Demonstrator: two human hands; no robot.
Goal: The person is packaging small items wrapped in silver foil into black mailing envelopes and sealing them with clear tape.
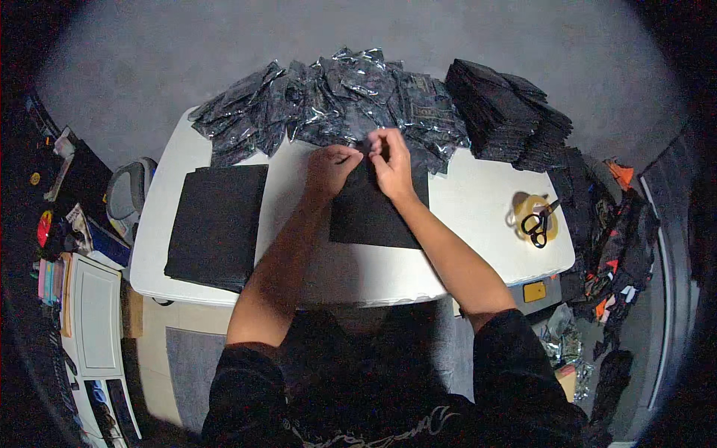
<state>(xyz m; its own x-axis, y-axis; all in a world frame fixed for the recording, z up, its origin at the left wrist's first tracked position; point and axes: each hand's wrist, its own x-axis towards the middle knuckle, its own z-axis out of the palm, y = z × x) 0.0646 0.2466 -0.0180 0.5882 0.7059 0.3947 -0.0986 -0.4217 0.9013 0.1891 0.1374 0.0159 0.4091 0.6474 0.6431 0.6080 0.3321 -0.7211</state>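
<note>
1. At a white table [478,205], we see two bare hands at work just past its centre, above the far edge of a flat black piece [377,213], which lies in the middle, square to the near edge.
2. The left hand [330,172] comes in from 7 o'clock, its thumb and forefinger drawn close together; we cannot tell whether anything is pinched between them.
3. The right hand [393,168] reaches in from 5 o'clock, fingers curled toward the thumb, near the left fingertips; whether it grips anything, we cannot tell.
4. Around 12 o'clock, just beyond the hands, we find a heap of dark packets [258,104] in shiny clear plastic, spread from 11 to 1.
5. At 9 o'clock rests a black stack [216,224], well apart from the middle piece; at 1 to 2 o'clock stand tall piles of folded black pieces [497,108].
6. At 3 o'clock we spot black-handled scissors [544,219] over a yellowish tape roll [527,203].
7. Off the table, we note a grey chair [127,190] at 9 o'clock and a white cabinet [97,313] at 8.
</note>
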